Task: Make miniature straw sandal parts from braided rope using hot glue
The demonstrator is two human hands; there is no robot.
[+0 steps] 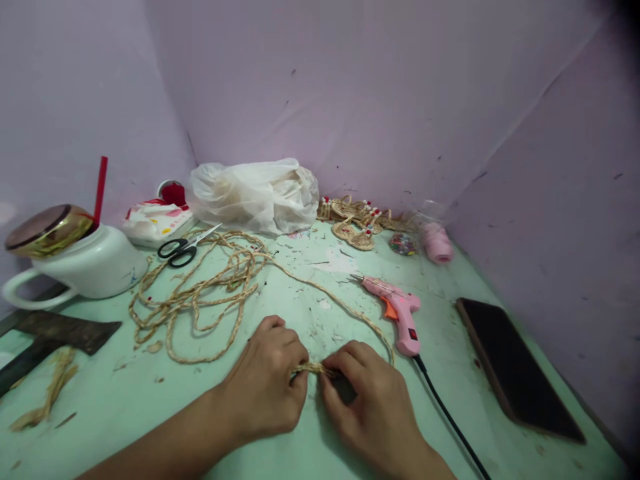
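Note:
Low over the table's near middle, my left hand [273, 380] is closed, pinching a braided straw cord [311, 367]. My right hand [373, 400] grips the same cord a short way to the right, its thumb and forefinger pressed together. A short stretch of braid shows between the two hands. Beneath the right fingers is a small dark patch, an object or a shadow; I cannot tell which. From beside the right hand a strand of cord runs up and left to a loose, tangled pile of braided cord [200, 300]. The cord ends are hidden by my fingers.
A pink glue gun [397, 310] lies right of centre, its black cable running forward. Beyond it rests a phone [520, 370]. Scissors [183, 252], a white mug [100, 263] and a hammer-like tool [65, 330] stand left. Behind are a plastic bag [255, 193], woven pieces [353, 230] and pink twine [437, 242].

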